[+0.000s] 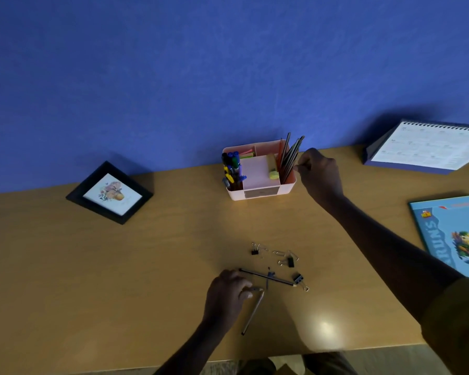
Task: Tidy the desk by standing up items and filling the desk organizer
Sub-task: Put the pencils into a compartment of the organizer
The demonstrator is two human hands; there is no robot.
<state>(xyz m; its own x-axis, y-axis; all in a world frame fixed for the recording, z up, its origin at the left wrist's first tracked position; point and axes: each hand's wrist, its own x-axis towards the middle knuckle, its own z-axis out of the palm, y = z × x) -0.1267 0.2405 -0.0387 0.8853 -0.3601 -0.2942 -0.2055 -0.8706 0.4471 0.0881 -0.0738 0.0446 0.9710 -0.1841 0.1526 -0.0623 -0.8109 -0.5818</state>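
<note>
A pink desk organizer [260,189] stands at the back of the desk with markers in its left slot, an eraser in the middle and several pencils [289,158] in its right slot. My right hand [318,173] is beside that right slot, fingers curled at the pencils' side; whether it holds one I cannot tell. My left hand [229,292] pinches the top end of a grey pencil [252,313] lying near the desk's front. A dark pencil [267,277] lies just beyond it among binder clips [297,278] and paper clips [278,253].
A black picture frame [109,193] lies flat at the left. A desk calendar [428,148] stands at the back right against the blue wall. A blue book [455,234] lies at the right edge. The desk's front edge runs just below my left forearm.
</note>
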